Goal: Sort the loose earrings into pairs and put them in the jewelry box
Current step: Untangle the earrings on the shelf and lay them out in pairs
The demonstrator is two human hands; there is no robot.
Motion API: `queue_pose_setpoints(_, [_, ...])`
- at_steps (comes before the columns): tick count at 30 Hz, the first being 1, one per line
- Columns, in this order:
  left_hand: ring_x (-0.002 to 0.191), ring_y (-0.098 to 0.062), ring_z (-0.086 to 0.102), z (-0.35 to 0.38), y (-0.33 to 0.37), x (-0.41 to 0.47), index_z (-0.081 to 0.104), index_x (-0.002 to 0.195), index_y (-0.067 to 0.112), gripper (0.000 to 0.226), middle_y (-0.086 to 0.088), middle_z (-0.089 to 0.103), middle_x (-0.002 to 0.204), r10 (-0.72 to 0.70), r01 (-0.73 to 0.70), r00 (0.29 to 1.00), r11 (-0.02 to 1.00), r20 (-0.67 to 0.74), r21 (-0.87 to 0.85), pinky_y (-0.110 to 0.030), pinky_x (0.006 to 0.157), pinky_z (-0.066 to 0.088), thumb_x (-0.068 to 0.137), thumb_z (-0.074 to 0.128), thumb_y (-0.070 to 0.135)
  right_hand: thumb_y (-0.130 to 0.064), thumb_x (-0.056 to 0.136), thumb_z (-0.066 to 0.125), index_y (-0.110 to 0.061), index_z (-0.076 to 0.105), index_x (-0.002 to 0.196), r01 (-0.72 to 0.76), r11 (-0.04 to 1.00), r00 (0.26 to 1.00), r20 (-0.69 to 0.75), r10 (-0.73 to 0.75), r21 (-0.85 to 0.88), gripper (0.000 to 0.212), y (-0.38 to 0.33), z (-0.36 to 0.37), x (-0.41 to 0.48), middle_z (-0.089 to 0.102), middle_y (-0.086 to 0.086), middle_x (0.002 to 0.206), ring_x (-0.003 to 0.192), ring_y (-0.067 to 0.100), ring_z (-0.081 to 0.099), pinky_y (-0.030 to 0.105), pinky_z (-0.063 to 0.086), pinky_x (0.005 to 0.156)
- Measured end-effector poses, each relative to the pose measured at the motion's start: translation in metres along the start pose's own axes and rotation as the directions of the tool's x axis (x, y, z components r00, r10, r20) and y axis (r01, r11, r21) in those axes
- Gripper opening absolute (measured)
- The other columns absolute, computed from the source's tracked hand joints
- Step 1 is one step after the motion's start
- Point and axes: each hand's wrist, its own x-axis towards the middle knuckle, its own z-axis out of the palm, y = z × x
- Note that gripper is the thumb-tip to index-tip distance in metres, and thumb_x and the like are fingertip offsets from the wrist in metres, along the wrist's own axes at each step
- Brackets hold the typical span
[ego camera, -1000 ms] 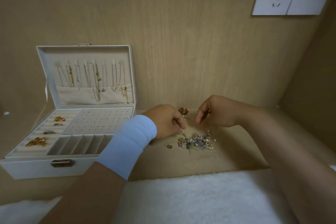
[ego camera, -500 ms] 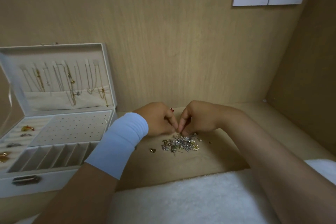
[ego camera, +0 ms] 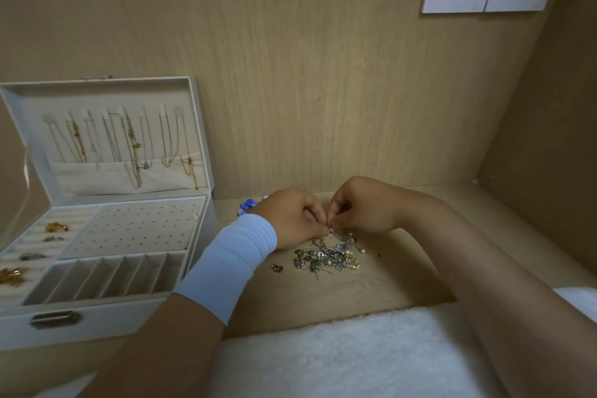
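Pinching small earring (ego camera: 330, 230) over pile (ego camera: 328, 258): left hand (ego camera: 290, 220), right hand (ego camera: 361, 207), earlier apart

Tangled gold-and-silver earrings (ego camera: 326, 257) lie heaped right of the open white jewelry box (ego camera: 129, 320).

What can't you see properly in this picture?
Head view:
The tiny piece pinched between left hand and right hand: too small to identify.
The earring pile: tangled, pairs unclear.
The blue object: mostly hidden behind the left hand.
The jewelry box: left end cut off by the frame.
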Motion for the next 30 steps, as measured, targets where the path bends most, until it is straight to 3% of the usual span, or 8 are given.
queue_pose_setpoints(3, [0.081, -0.010, 0.066, 0.006, -0.001, 0.001, 0.062, 0.082, 0.028, 0.029, 0.007, 0.069, 0.084, -0.020, 0.013, 0.998, 0.995, -0.066, -0.100, -0.033, 0.083, 0.055, 0.068, 0.086, 0.038, -0.013, 0.086, 0.071, -0.020, 0.078, 0.085, 0.008, 0.995, 0.999, -0.035, -0.005, 0.096, 0.010, 0.000, -0.001, -0.001, 0.073, -0.009, 0.070, 0.060, -0.006, 0.061, 0.012, 0.047, 0.064])
queue_pose_setpoints(6, [0.078, -0.014, 0.067, 0.009, -0.001, 0.003, 0.056, 0.080, 0.025, 0.034, 0.002, 0.072, 0.082, -0.003, -0.011, 0.996, 0.989, -0.092, -0.149, -0.035, 0.082, 0.055, 0.068, 0.087, 0.031, -0.008, 0.086, 0.071, -0.017, 0.077, 0.088, 0.002, 0.981, 0.997, -0.079, 0.014, 0.192, 0.011, 0.000, -0.003, -0.001, 0.068, -0.013, 0.063, 0.053, -0.008, 0.057, 0.009, 0.042, 0.055])
queue_pose_setpoints(9, [0.082, -0.013, 0.070, 0.008, -0.003, 0.004, 0.063, 0.079, 0.028, 0.025, 0.003, 0.074, 0.082, 0.013, -0.021, 0.997, 0.994, -0.081, -0.104, -0.035, 0.086, 0.055, 0.070, 0.086, 0.026, -0.006, 0.086, 0.068, -0.021, 0.074, 0.086, -0.017, 0.993, 0.997, -0.069, 0.025, 0.116, 0.016, 0.001, -0.010, -0.003, 0.064, -0.013, 0.064, 0.049, -0.009, 0.054, 0.007, 0.040, 0.051])
queue_pose_setpoints(12, [0.083, -0.001, 0.066, 0.006, -0.005, 0.003, 0.074, 0.079, 0.033, 0.011, 0.017, 0.070, 0.079, 0.039, -0.040, 0.999, 0.999, -0.036, -0.008, -0.027, 0.089, 0.053, 0.075, 0.083, 0.027, -0.020, 0.081, 0.077, -0.029, 0.074, 0.079, -0.061, 0.997, 0.998, -0.007, 0.061, -0.038, 0.009, 0.004, -0.013, -0.005, 0.067, -0.013, 0.071, 0.060, -0.008, 0.058, 0.014, 0.044, 0.062])
queue_pose_setpoints(15, [0.084, 0.002, 0.065, 0.006, -0.005, 0.005, 0.078, 0.077, 0.033, 0.005, 0.024, 0.069, 0.076, 0.075, -0.074, 0.997, 0.996, -0.013, 0.052, -0.029, 0.090, 0.054, 0.078, 0.080, 0.028, -0.035, 0.072, 0.086, -0.031, 0.077, 0.076, -0.103, 0.993, 0.993, 0.051, 0.106, -0.055, 0.010, 0.002, -0.007, -0.004, 0.072, -0.011, 0.075, 0.075, 0.000, 0.064, 0.022, 0.051, 0.074])
queue_pose_setpoints(23, [0.086, 0.000, 0.062, 0.003, -0.003, 0.005, 0.078, 0.084, 0.034, 0.006, 0.024, 0.064, 0.078, 0.099, -0.101, 0.995, 0.982, 0.016, 0.158, -0.028, 0.088, 0.052, 0.078, 0.079, 0.034, -0.026, 0.079, 0.081, -0.024, 0.079, 0.085, -0.072, 0.994, 0.997, 0.035, 0.075, -0.085, 0.006, -0.005, 0.004, 0.000, 0.075, -0.005, 0.080, 0.073, 0.005, 0.063, 0.025, 0.051, 0.076])
queue_pose_setpoints(30, [0.082, -0.001, 0.065, 0.003, -0.003, 0.005, 0.074, 0.073, 0.034, 0.009, 0.022, 0.068, 0.073, 0.080, -0.082, 0.997, 0.987, 0.020, 0.138, -0.034, 0.087, 0.056, 0.080, 0.074, 0.028, -0.025, 0.080, 0.080, -0.026, 0.077, 0.079, -0.068, 0.995, 0.998, 0.011, 0.069, -0.079, 0.003, -0.001, -0.004, -0.001, 0.074, -0.008, 0.078, 0.073, 0.002, 0.064, 0.026, 0.053, 0.076])
